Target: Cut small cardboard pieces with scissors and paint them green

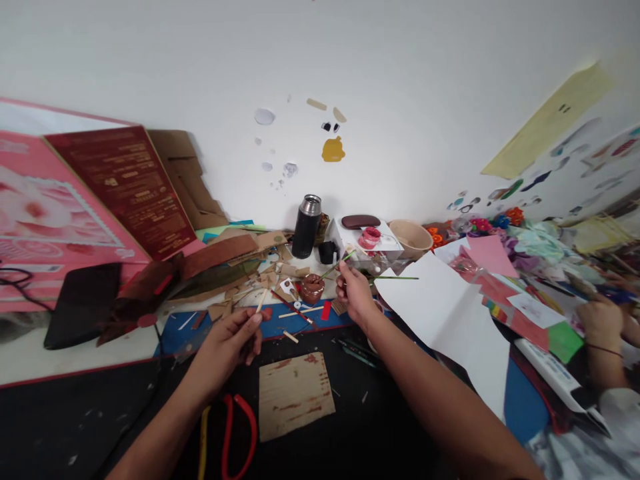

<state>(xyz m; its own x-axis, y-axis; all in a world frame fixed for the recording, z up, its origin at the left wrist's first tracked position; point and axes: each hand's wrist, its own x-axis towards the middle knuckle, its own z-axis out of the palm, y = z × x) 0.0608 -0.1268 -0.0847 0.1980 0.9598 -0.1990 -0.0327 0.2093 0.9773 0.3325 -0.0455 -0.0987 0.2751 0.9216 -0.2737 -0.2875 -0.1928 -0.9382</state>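
Note:
My left hand (pixel 235 340) pinches a short pale wooden stick (pixel 261 300) that points up from the fingertips. In my right hand (pixel 356 293) is a thin green paintbrush (pixel 331 269), slanting down to the left, its lower end at the mouth of a jar of brown paint (pixel 313 291). Whether the tip touches the paint I cannot tell. Below and between my hands lies a square of cardboard (pixel 297 397) with brown smears. Red-handled pliers or scissors (pixel 240 433), partly hidden, lie by my left forearm. A red brush (pixel 295 310) rests near the jar.
Behind the jar stand a black flask (pixel 307 230) and a white box (pixel 357 235) with a pink paint pot (pixel 370 238). Cardboard scraps (pixel 250 270) and a dark tablet (pixel 83 305) are at left. White paper (pixel 445 313) and a co-worker's hand (pixel 603 323) are at right.

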